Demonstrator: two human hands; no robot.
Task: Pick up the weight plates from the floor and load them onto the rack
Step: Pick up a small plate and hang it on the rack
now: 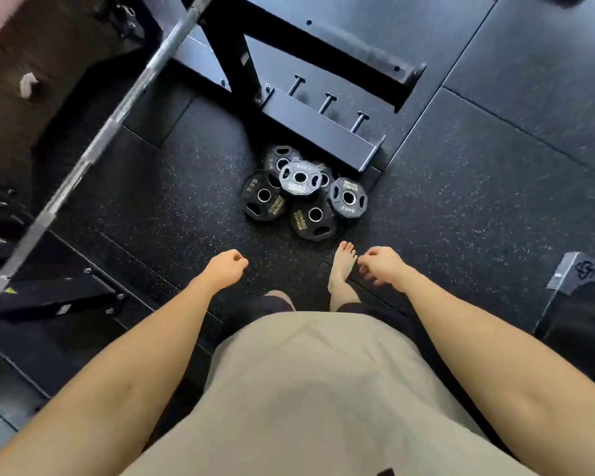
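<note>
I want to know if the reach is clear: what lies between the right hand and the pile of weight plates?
In the head view, only the person's bare foot and speckled floor lie between the right hand and the pile of weight plates.

Black weight plates [301,194], about six, steel-ringed centre holes, piled overlapping on the floor, just beside the rack [323,130] base; its three pegs bare.

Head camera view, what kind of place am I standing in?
Most likely a gym or home weight room: a pile of plates on speckled rubber flooring, a rack with storage pegs, and a barbell.
</note>
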